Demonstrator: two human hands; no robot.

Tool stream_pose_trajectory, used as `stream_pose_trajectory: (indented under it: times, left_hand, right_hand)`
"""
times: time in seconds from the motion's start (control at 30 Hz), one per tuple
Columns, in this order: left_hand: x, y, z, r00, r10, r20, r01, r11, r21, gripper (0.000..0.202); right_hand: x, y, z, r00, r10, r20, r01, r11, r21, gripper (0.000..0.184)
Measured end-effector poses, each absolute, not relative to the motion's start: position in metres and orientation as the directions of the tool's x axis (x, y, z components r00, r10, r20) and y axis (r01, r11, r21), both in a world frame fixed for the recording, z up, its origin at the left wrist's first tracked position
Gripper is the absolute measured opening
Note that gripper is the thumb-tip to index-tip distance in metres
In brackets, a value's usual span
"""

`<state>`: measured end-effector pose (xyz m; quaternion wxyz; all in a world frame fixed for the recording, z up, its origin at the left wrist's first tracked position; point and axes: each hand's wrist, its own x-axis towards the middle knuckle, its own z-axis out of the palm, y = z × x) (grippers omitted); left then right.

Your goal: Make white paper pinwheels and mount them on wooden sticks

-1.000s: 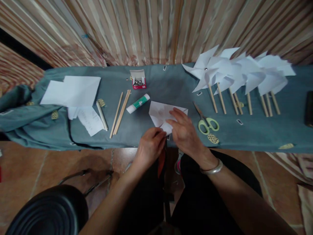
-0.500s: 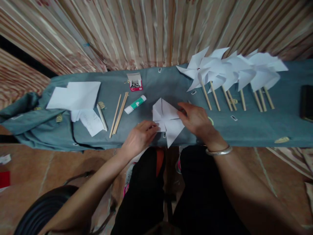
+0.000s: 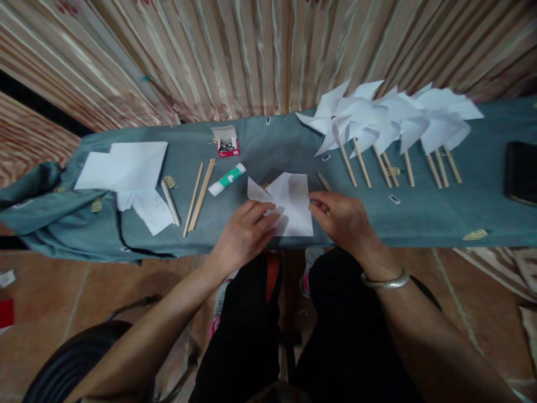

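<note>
The paper lies rightward of the left hand, leftward of the right hand, touching left fingers; either grip unclear.

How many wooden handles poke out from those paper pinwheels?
8 handles, below the pinwheels: from the left, two spaced apart, a close pair, one alone, then three together. More may be hidden.

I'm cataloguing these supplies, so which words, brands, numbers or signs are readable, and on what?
No text is readable.
Glue stick: white mark on green label, too blurred.
Red box: pale marking on front, too small.
Paper slip at left: faint marks, illegible.
Tablecloth: small black-and-white patches, too small.
</note>
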<state>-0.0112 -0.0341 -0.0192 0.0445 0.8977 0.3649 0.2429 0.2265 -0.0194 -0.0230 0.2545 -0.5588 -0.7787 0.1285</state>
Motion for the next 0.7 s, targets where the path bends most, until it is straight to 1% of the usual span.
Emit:
stream_pose_trajectory:
  times: [0.07,0.17,0.27,0.4,0.5,0.6,0.7]
  left_hand:
    - [0.000,-0.047,-0.023,0.597,0.700,0.392,0.635,-0.711,0.302,0.019]
    - [0.009,-0.056,-0.031,0.570,0.733,0.372,0.643,-0.679,0.353,0.014]
    - [0.012,-0.058,-0.037,0.551,0.740,0.385,0.648,-0.670,0.361,0.013]
    - [0.011,-0.060,-0.038,0.514,0.759,0.399,0.667,-0.646,0.371,0.017]
    - [0.011,-0.063,-0.037,0.460,0.794,0.397,0.686,-0.602,0.408,0.019]
    - [0.012,-0.066,-0.038,0.419,0.813,0.404,0.687,-0.575,0.444,0.018]
    - [0.013,-0.070,-0.040,0.405,0.813,0.419,0.680,-0.574,0.456,0.016]
  right_hand:
    - [0.224,-0.021,-0.023,-0.312,0.902,0.298,0.752,0.426,-0.502,0.030]
    - [0.221,-0.023,-0.026,-0.389,0.876,0.286,0.699,0.483,-0.528,0.035]
    - [0.221,-0.025,-0.030,-0.417,0.870,0.262,0.688,0.491,-0.535,0.036]
    - [0.227,-0.023,-0.032,-0.433,0.866,0.250,0.671,0.495,-0.552,0.038]
    - [0.231,-0.022,-0.028,-0.426,0.879,0.215,0.629,0.459,-0.627,0.039]
    - [0.230,-0.023,-0.024,-0.411,0.899,0.153,0.554,0.380,-0.741,0.028]
    - [0.225,-0.024,-0.023,-0.400,0.910,0.113,0.499,0.320,-0.805,0.015]
